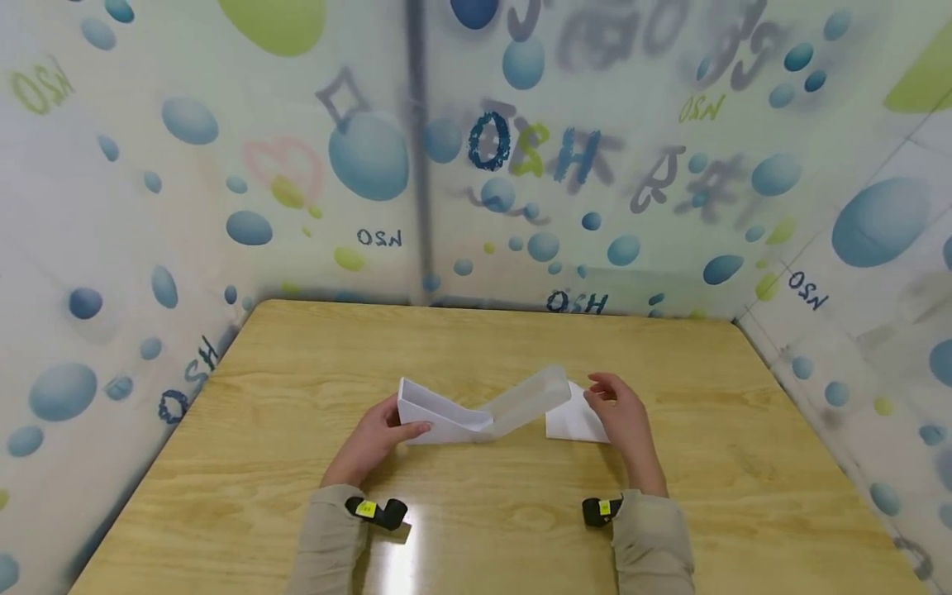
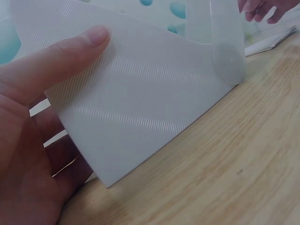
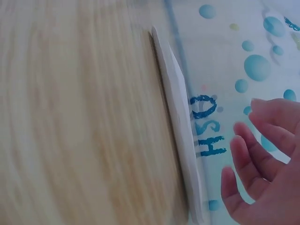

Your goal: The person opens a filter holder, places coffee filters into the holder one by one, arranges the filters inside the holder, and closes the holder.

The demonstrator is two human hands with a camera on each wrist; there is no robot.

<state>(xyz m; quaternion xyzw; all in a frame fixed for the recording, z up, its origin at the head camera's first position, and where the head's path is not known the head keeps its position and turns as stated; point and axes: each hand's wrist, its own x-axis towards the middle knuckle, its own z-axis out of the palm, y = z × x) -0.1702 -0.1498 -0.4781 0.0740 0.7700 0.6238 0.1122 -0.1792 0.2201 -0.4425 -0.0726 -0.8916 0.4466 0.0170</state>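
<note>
My left hand [image 1: 375,438] grips a white ribbed box [image 2: 136,89] at its left end, thumb on the front face and fingers behind. The box is open-topped, with one lower corner at the wood. A translucent lid [image 1: 524,402] joins its right end and tilts up to the right, swung away from the opening. Under and beside the lid's far end lies a flat white piece [image 1: 576,417] like folded paper or thin cloth; its kind is unclear. Above that piece hovers my right hand [image 1: 619,413], fingers loosely bent and nothing between them [image 3: 262,164].
The wooden table [image 1: 476,347] stands against walls [image 1: 632,149] printed with blue and green spots and lettering. Black wrist cameras [image 1: 378,512] sit at both sleeve cuffs. A bright light reflection lies on the wood near the left forearm.
</note>
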